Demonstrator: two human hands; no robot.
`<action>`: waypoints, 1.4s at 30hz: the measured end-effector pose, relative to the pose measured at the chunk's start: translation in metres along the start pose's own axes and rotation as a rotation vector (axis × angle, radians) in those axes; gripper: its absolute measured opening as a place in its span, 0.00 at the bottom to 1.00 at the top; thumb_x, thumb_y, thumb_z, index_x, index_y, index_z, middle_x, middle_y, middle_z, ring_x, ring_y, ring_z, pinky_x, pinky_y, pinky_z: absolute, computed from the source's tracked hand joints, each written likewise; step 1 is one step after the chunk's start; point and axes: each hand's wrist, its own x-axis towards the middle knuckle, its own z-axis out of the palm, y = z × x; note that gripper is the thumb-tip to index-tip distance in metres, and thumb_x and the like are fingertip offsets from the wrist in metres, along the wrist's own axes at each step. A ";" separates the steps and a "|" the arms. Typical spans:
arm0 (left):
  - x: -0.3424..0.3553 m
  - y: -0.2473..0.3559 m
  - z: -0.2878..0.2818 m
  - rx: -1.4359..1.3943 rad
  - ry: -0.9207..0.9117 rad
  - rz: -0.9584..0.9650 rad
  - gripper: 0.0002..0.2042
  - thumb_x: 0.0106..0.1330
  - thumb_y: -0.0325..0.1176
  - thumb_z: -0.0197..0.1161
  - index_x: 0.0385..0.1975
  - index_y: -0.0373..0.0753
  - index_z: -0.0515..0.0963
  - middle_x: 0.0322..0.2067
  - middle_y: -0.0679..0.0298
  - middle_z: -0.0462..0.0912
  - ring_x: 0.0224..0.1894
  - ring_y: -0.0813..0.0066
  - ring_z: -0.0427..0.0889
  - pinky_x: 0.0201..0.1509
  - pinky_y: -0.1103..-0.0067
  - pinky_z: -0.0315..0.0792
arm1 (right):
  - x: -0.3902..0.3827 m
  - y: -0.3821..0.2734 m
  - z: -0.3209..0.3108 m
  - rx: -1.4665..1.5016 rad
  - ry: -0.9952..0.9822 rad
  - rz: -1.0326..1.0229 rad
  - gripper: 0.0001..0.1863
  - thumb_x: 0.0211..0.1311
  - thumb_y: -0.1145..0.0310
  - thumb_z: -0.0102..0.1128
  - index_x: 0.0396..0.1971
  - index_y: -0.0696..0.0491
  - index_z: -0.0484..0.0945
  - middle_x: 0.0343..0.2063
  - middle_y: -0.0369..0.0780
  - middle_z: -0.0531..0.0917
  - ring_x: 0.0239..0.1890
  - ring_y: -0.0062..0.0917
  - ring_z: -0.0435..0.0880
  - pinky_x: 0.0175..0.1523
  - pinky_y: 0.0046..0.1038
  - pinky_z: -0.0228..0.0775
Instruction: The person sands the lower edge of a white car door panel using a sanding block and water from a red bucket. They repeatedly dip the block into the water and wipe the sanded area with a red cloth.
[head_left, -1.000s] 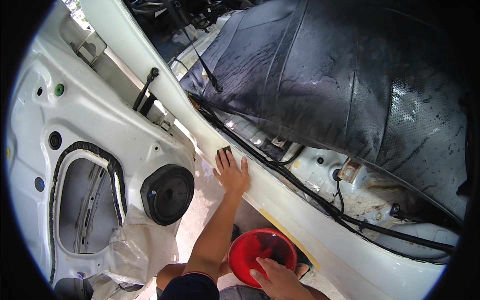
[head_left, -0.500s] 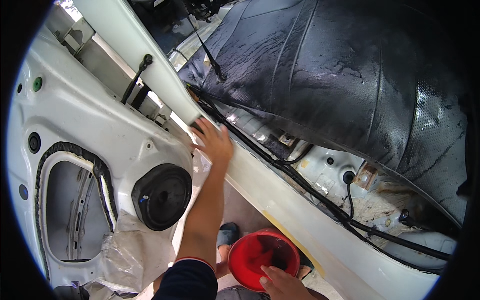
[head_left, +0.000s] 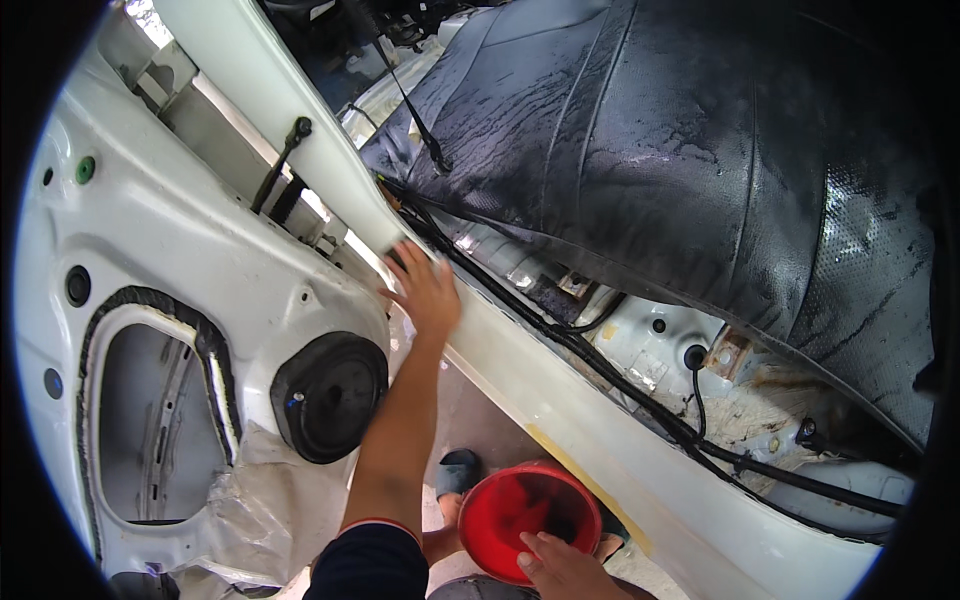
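My left hand [head_left: 428,300] lies on the white painted door sill [head_left: 500,372] of a vehicle, with its fingers spread. A small dark patch shows by its fingertips; whether this is a loose piece under the fingers I cannot make out. Below, my right hand [head_left: 568,570] is at the near rim of a red bucket [head_left: 478,520], fingers extended and apart, with nothing visible in them. Something dark shows inside the bucket, too unclear to name.
At left stands the open white door [head_left: 215,265] with a round black speaker [head_left: 330,398] and plastic sheeting [head_left: 265,500]. A black cable bundle [head_left: 640,402] runs inside the sill. Dark quilted covering [head_left: 660,150] fills the upper right. A sandalled foot [head_left: 458,472] is beside the bucket.
My left hand has shifted very slightly left and down along the sill. The right hand stays at the bucket. The door appears slightly farther right as the view moves.
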 end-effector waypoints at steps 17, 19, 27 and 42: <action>0.005 -0.003 0.020 -0.150 0.015 -0.157 0.36 0.77 0.56 0.36 0.77 0.42 0.39 0.79 0.59 0.32 0.78 0.41 0.24 0.68 0.33 0.21 | -0.008 -0.002 -0.006 0.099 -0.039 0.134 0.31 0.77 0.50 0.37 0.65 0.60 0.68 0.62 0.57 0.72 0.67 0.46 0.69 0.71 0.40 0.60; -0.004 -0.003 0.016 0.048 -0.139 -0.212 0.36 0.76 0.57 0.36 0.78 0.45 0.41 0.79 0.62 0.34 0.77 0.39 0.24 0.67 0.30 0.22 | -0.011 -0.002 -0.007 0.110 -0.011 0.120 0.31 0.77 0.49 0.37 0.65 0.60 0.68 0.62 0.57 0.72 0.67 0.47 0.69 0.71 0.40 0.59; 0.009 0.003 0.002 -0.018 0.213 -0.019 0.38 0.75 0.59 0.36 0.78 0.44 0.38 0.79 0.61 0.32 0.78 0.43 0.23 0.68 0.32 0.18 | -0.011 -0.003 -0.010 0.080 -0.031 0.115 0.32 0.77 0.49 0.38 0.64 0.60 0.69 0.62 0.57 0.72 0.67 0.45 0.69 0.70 0.40 0.60; -0.039 -0.005 0.021 0.087 -0.295 -0.061 0.38 0.77 0.58 0.33 0.76 0.36 0.37 0.78 0.56 0.32 0.80 0.55 0.29 0.71 0.35 0.26 | -0.018 0.000 -0.010 0.056 -0.002 0.125 0.32 0.77 0.49 0.38 0.64 0.60 0.69 0.62 0.56 0.73 0.66 0.45 0.71 0.68 0.41 0.64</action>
